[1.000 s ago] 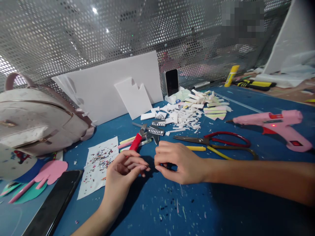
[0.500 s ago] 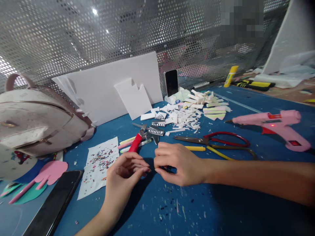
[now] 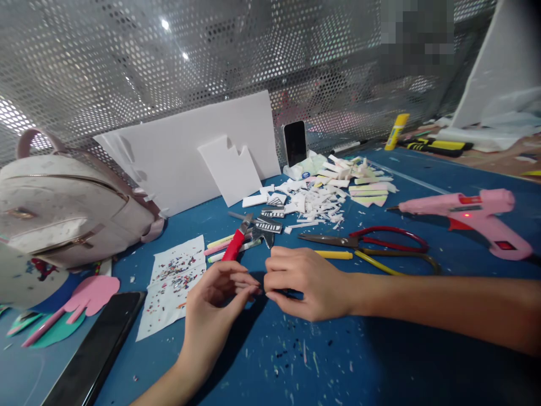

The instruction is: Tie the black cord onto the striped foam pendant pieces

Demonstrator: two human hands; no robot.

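Note:
My left hand [image 3: 220, 299] and my right hand [image 3: 306, 282] meet low over the blue table [image 3: 380, 349], fingertips almost touching. Both are curled in a pinch around something tiny and dark that I cannot make out. Just beyond my left fingers lies a red-handled cutter [image 3: 235, 243] beside pink and yellow sticks [image 3: 220, 243] and black-and-white striped scraps [image 3: 268, 224]. Left of my left hand is a white sheet [image 3: 171, 285] strewn with small coloured bits.
Red-handled scissors [image 3: 382, 239], a yellow stick [image 3: 336, 255] and a pink glue gun [image 3: 473, 214] lie to the right. White foam offcuts [image 3: 325, 197] and foam boards [image 3: 190, 146] stand behind. A pale backpack [image 3: 63, 208], pink cut-out [image 3: 91, 293] and dark phone [image 3: 95, 349] sit left.
Both hands stay pinched together in nearly the same spot; the fingers shifted slightly. The view has drifted a little to the left.

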